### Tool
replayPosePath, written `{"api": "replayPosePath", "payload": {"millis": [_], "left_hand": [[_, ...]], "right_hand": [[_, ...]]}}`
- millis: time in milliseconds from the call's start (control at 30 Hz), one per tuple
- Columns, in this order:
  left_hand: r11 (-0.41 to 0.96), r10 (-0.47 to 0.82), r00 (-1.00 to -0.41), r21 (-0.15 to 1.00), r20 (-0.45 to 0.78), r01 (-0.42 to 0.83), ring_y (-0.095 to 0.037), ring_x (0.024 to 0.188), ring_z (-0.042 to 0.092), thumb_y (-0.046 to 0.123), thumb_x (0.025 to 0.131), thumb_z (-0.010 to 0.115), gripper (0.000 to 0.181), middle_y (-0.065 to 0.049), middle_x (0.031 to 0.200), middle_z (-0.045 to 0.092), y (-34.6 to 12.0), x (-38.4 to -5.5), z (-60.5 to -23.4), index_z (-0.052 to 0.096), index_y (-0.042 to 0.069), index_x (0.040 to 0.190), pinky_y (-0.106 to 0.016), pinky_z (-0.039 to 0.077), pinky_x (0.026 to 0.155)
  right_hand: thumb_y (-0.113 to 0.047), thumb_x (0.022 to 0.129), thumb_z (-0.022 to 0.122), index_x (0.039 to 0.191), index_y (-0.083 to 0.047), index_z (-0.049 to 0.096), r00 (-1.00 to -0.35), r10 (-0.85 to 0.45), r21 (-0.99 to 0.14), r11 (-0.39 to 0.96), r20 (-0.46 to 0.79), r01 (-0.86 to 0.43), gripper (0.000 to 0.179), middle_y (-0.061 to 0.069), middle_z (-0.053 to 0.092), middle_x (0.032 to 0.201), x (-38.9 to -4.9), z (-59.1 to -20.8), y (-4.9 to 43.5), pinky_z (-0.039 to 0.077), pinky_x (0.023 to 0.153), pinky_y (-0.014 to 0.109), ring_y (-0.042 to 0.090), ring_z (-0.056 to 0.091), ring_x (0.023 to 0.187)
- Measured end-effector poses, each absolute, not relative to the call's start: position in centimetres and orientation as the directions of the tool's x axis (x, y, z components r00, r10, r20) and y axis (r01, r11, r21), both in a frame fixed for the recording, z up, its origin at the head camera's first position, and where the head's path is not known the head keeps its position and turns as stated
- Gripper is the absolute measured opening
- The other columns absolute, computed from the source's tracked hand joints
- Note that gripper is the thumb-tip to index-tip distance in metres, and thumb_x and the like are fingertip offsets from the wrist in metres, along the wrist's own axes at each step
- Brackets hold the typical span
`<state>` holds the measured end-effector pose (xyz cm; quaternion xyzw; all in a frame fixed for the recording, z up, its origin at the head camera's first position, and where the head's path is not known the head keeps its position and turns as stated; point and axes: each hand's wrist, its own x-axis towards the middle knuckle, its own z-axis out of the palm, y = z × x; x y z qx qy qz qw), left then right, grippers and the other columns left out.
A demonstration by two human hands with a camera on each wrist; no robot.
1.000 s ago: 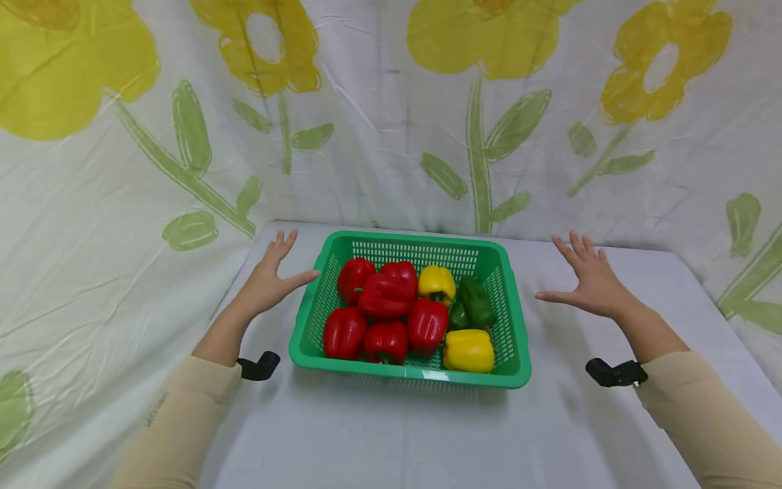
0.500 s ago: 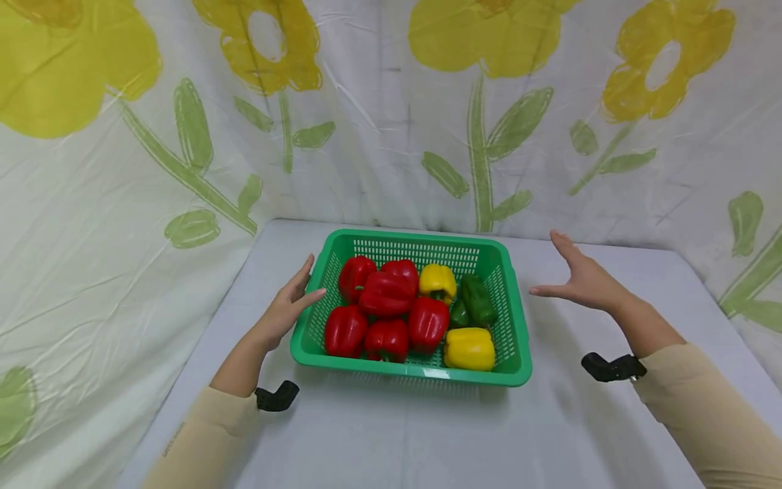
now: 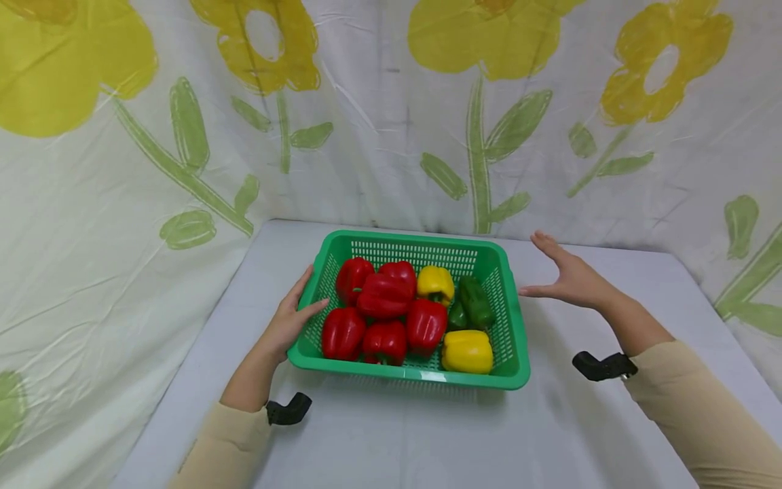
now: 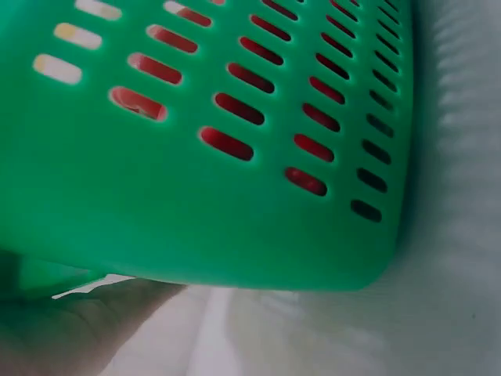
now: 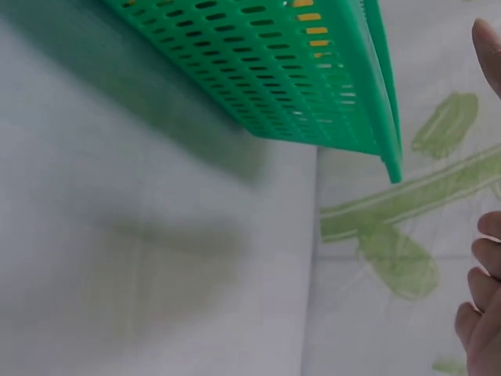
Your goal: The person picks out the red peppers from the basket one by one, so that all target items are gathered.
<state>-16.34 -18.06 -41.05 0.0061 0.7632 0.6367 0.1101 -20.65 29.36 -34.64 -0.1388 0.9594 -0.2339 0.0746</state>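
A green plastic basket (image 3: 408,377) holds several red bell peppers (image 3: 387,296), two yellow bell peppers (image 3: 467,352) and dark green peppers (image 3: 476,303). At its left side is my left hand (image 3: 288,324), its thumb stretched over the rim and its fingers straight along the outside. In the left wrist view, the hand (image 4: 86,321) lies close against the basket's slotted wall (image 4: 196,211). My right hand (image 3: 574,277) hovers just off the basket's right side, thumb and fingers spread apart, holding nothing. The right wrist view shows a gap between those fingers (image 5: 487,266) and the basket (image 5: 313,94).
The basket stands on a table with a white cover (image 3: 391,435). Behind the table and along its left side hangs a white flower-printed sheet (image 3: 379,136). A black wrist mount (image 3: 290,409) sits on the left forearm, another black mount (image 3: 601,367) on the right.
My left hand has come down and rightward to the basket's left rim, thumb now over it. The right hand has shifted left, nearer the basket's right side. The basket stays in place.
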Motion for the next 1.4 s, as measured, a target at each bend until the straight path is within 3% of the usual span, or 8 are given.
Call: {"api": "replayPosePath", "payload": {"millis": [267, 467, 800, 1000, 1400], "left_hand": [[0.147, 0.194, -0.964, 0.977, -0.182, -0.155, -0.035, 0.141, 0.02, 0.007, 0.092, 0.048, 0.074, -0.006, 0.158, 0.007, -18.3, -16.3, -41.2, 0.009, 0.029, 0.151, -0.052, 0.033, 0.104], [0.143, 0.19, -0.965, 0.978, -0.179, -0.153, -0.035, 0.141, 0.021, 0.005, 0.091, 0.048, 0.074, -0.007, 0.157, 0.008, -18.2, -16.4, -41.4, 0.011, 0.029, 0.151, -0.053, 0.032, 0.105], [0.123, 0.188, -0.969, 0.982, -0.162, -0.141, -0.031, 0.14, 0.022, 0.004, 0.092, 0.047, 0.072, -0.006, 0.157, 0.011, -18.2, -16.4, -41.5, 0.013, 0.028, 0.15, -0.05, 0.031, 0.106], [0.105, 0.199, -0.968, 0.985, -0.153, -0.134, -0.031, 0.14, 0.023, 0.003, 0.092, 0.045, 0.071, -0.006, 0.157, 0.011, -18.3, -16.3, -41.6, 0.011, 0.027, 0.151, -0.05, 0.032, 0.106], [0.113, 0.193, -0.969, 0.985, -0.151, -0.131, -0.034, 0.14, 0.022, 0.0, 0.091, 0.041, 0.071, -0.007, 0.157, 0.011, -18.2, -16.4, -41.7, 0.012, 0.026, 0.151, -0.051, 0.033, 0.104]], "right_hand": [[-0.048, 0.075, 0.072, 0.151, -0.017, 0.006, -0.938, -0.328, -0.495, 0.837, -0.112, -0.233, 0.106, 0.015, 0.008, 0.157, -21.1, -33.8, 28.1, 0.024, 0.102, 0.067, 0.044, 0.017, 0.139], [-0.046, 0.076, 0.072, 0.151, -0.02, 0.012, -0.917, -0.377, -0.525, 0.811, -0.131, -0.258, 0.1, 0.018, 0.015, 0.155, -21.8, -33.1, 26.8, 0.025, 0.102, 0.066, 0.045, 0.019, 0.138], [-0.029, 0.081, 0.071, 0.149, -0.005, 0.018, -0.815, -0.562, -0.711, 0.631, -0.143, -0.31, 0.089, 0.017, 0.02, 0.154, -23.0, -32.8, 23.8, 0.018, 0.109, 0.061, 0.038, 0.016, 0.142], [-0.03, 0.081, 0.07, 0.148, -0.003, 0.017, -0.764, -0.617, -0.756, 0.588, -0.189, -0.288, 0.089, 0.017, 0.019, 0.154, -23.4, -33.1, 21.9, 0.019, 0.11, 0.058, 0.036, 0.016, 0.142], [-0.037, 0.078, 0.073, 0.148, -0.007, 0.023, -0.716, -0.659, -0.745, 0.593, -0.231, -0.305, 0.091, 0.015, 0.025, 0.153, -23.8, -33.8, 19.0, 0.021, 0.112, 0.053, 0.032, 0.022, 0.142]]}}
